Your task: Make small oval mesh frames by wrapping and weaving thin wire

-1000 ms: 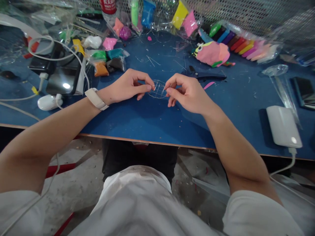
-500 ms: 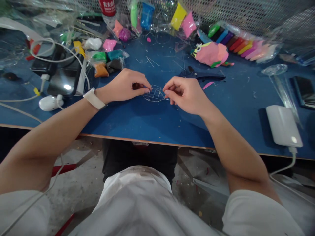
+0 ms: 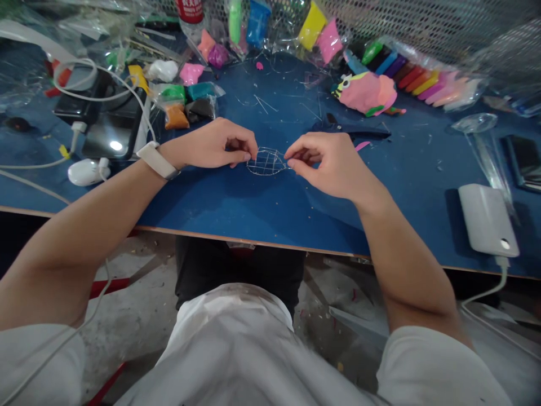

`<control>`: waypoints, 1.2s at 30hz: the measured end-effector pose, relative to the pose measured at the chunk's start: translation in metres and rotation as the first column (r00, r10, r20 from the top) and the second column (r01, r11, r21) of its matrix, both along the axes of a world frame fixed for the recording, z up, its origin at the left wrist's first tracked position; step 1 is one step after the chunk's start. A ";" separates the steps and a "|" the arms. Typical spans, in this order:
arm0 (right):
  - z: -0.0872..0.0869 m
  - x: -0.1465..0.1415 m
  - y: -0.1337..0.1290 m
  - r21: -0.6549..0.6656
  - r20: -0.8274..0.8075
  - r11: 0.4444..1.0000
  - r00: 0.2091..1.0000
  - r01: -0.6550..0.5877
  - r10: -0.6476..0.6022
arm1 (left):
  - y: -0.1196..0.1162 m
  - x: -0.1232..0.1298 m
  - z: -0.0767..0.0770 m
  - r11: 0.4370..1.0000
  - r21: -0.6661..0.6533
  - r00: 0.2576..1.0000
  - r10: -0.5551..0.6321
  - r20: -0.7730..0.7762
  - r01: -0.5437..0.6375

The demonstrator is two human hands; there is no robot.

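Between my hands, over the blue table, is a small wire frame [image 3: 267,162], a rounded outline with thin wires crossing inside like a grid. My left hand [image 3: 217,145] pinches its left end between thumb and forefinger. Its narrow right end sits in a pinch of my right hand [image 3: 327,163], whose other fingers are curled in. Just beyond my right hand lie pliers with dark handles [image 3: 359,133] and a thin pink scrap [image 3: 362,146]. Loose bits of wire [image 3: 265,104] are scattered on the table behind the frame.
A pink clay fish [image 3: 367,93] and a row of coloured clay packs [image 3: 416,76] are at the back right. Bagged clay [image 3: 175,115], a phone [image 3: 112,132] and cables crowd the left. A white power bank [image 3: 488,220] lies right, near the table's front edge [image 3: 253,242].
The wire frame now lies flatter to my view, showing its whole outline. My right hand has shifted slightly right, and my left hand a little left. The camera view has moved slightly.
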State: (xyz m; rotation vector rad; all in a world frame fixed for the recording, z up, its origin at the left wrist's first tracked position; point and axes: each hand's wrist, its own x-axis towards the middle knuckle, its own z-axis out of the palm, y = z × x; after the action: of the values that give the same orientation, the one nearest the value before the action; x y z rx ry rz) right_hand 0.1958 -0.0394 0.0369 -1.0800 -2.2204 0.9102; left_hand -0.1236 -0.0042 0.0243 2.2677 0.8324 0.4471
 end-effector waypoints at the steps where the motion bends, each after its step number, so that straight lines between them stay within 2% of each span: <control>1: 0.001 0.001 0.000 0.006 0.017 1.000 1.000 -0.007 0.007 | 0.000 0.000 0.000 1.000 -0.016 1.000 -0.001 0.006 0.001; 9: 0.000 -0.001 -0.003 -0.086 -0.023 0.996 0.999 0.035 -0.037 | 0.001 0.000 0.003 0.991 -0.132 0.999 -0.034 0.012 0.035; 20: -0.002 -0.003 -0.001 -0.006 0.037 1.000 0.999 0.025 -0.025 | 0.001 0.001 0.004 0.984 -0.160 0.997 -0.079 0.013 0.080; 24: -0.004 -0.003 0.002 0.080 0.072 0.997 0.997 0.005 -0.011 | -0.001 0.002 0.005 0.981 -0.181 0.998 -0.066 0.008 0.066; 28: -0.002 -0.002 0.000 0.111 0.107 0.994 0.994 -0.003 -0.009 | 0.000 0.000 0.004 0.986 -0.155 0.998 -0.059 0.008 0.060; 34: 0.002 0.002 -0.003 -0.023 0.090 1.000 0.996 -0.002 0.004 | 0.004 -0.004 0.000 0.993 -0.094 0.997 -0.071 0.028 0.073; 36: 0.002 0.002 -0.003 -0.018 0.078 1.000 0.997 -0.011 0.013 | 0.005 -0.005 0.000 0.994 -0.072 0.996 -0.085 0.025 0.087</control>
State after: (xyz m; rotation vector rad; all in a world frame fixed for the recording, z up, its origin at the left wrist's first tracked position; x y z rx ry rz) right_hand 0.1976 -0.0422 0.0390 -1.1293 -2.2887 0.9087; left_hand -0.1284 0.0004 0.0241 2.2175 0.7249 0.3949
